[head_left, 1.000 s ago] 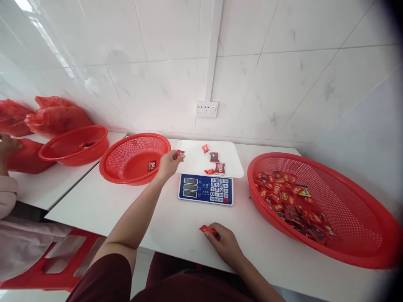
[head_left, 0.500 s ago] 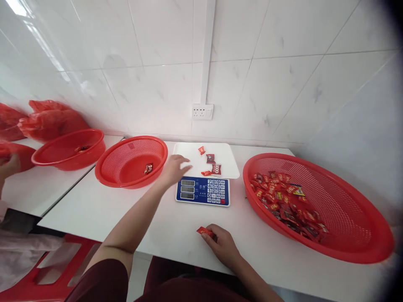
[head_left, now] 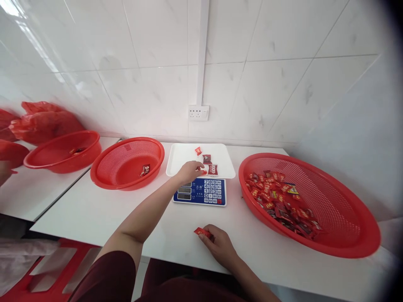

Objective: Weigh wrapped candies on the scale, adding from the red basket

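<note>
My left hand [head_left: 190, 170] is over the front of the white scale tray [head_left: 176, 157], its finger and thumb slightly apart. The thumb is at a small red wrapped candy [head_left: 204, 172], which it may be touching. Close by on the tray lie a dark red candy packet with a dotted edge [head_left: 213, 169], a dark brown-red wrapped candy [head_left: 207, 158] and a red wrapped candy [head_left: 198, 151]. In front of the scale, my right hand [head_left: 218, 243] rests low above the table, closed round another red wrapped candy [head_left: 201, 231]. Its wrapper end sticks out past the fingertips.
The scale's blue keypad panel [head_left: 200, 192] faces me. On the right, a large red basket [head_left: 343, 214] holds many wrapped candies. Left stands a red basket [head_left: 126, 163] with a few pieces, then a red basin [head_left: 63, 157]. Another person's hand [head_left: 4, 172] is at far left.
My left hand has moved right, from the tray's left edge to the small red candy. My right hand keeps its candy in place. The view has shifted slightly.
</note>
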`<act>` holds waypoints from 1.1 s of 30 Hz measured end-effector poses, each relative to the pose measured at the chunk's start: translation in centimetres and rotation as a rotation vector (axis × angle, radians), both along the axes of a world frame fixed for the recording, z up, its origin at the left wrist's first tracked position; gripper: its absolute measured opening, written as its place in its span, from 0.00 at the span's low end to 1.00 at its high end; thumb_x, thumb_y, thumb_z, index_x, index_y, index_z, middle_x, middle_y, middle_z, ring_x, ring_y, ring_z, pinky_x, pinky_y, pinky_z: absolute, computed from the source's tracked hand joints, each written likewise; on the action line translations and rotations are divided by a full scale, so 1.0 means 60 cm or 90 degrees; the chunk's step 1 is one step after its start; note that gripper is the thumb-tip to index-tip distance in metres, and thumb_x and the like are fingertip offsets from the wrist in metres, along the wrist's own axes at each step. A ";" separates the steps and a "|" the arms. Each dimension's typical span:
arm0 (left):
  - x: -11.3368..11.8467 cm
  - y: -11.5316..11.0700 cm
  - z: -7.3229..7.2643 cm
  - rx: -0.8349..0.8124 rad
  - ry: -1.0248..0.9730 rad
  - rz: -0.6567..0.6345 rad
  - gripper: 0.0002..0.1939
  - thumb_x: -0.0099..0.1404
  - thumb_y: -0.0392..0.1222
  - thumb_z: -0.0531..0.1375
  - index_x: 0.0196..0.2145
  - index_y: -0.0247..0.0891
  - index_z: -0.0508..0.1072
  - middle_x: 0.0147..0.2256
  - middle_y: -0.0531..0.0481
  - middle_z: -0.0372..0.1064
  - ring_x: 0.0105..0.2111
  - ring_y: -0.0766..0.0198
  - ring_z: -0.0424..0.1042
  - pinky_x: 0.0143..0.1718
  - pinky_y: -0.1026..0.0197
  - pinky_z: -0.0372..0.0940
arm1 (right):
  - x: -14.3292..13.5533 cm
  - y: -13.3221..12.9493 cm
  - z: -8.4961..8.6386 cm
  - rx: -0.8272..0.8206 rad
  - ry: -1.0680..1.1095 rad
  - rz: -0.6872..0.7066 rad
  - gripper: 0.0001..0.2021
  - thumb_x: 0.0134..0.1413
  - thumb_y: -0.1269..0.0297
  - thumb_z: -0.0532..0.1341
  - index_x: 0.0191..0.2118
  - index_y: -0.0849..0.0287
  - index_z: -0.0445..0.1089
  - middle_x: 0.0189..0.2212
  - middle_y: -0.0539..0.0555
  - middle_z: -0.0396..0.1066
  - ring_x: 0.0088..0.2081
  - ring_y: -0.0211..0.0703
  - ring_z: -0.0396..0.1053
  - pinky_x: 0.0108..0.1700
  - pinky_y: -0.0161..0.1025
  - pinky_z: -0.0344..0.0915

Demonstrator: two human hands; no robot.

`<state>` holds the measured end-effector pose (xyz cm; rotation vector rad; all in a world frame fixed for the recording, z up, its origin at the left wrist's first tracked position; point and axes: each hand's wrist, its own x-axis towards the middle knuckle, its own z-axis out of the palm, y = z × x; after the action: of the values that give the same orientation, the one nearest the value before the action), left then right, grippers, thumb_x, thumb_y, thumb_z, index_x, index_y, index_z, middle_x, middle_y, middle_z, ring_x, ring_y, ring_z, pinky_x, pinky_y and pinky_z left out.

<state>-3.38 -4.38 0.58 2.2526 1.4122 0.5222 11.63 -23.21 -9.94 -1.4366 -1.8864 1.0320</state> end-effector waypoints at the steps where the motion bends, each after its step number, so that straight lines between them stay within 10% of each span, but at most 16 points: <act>1: 0.000 0.001 -0.002 0.020 0.000 -0.012 0.15 0.60 0.36 0.54 0.43 0.40 0.75 0.42 0.49 0.73 0.41 0.60 0.70 0.44 0.60 0.65 | 0.000 0.000 0.000 -0.002 0.001 0.000 0.13 0.56 0.51 0.53 0.29 0.54 0.66 0.25 0.50 0.69 0.28 0.47 0.67 0.31 0.41 0.61; 18: 0.000 0.009 -0.003 0.092 0.053 -0.017 0.07 0.58 0.38 0.57 0.34 0.39 0.74 0.38 0.46 0.72 0.44 0.54 0.68 0.42 0.57 0.64 | 0.001 0.002 -0.009 -0.003 -0.002 0.000 0.13 0.55 0.51 0.53 0.29 0.54 0.65 0.25 0.50 0.68 0.27 0.46 0.66 0.30 0.41 0.62; 25: -0.022 -0.041 0.016 0.115 -0.277 0.117 0.05 0.55 0.33 0.58 0.31 0.40 0.66 0.34 0.53 0.67 0.33 0.65 0.66 0.35 0.62 0.64 | 0.000 0.005 -0.009 0.015 -0.020 0.007 0.14 0.55 0.52 0.52 0.28 0.56 0.66 0.24 0.50 0.69 0.26 0.44 0.66 0.30 0.39 0.62; 33: -0.057 -0.116 0.022 -0.199 -0.633 0.102 0.12 0.52 0.41 0.65 0.32 0.39 0.67 0.28 0.56 0.68 0.28 0.70 0.67 0.32 0.65 0.63 | -0.001 0.005 0.004 0.009 0.011 -0.005 0.12 0.53 0.51 0.54 0.27 0.51 0.66 0.24 0.48 0.70 0.26 0.47 0.68 0.30 0.42 0.64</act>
<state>-6.81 -11.34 1.87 1.2914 1.0212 1.1641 11.58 -22.93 -9.71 -1.4224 -1.8705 1.0218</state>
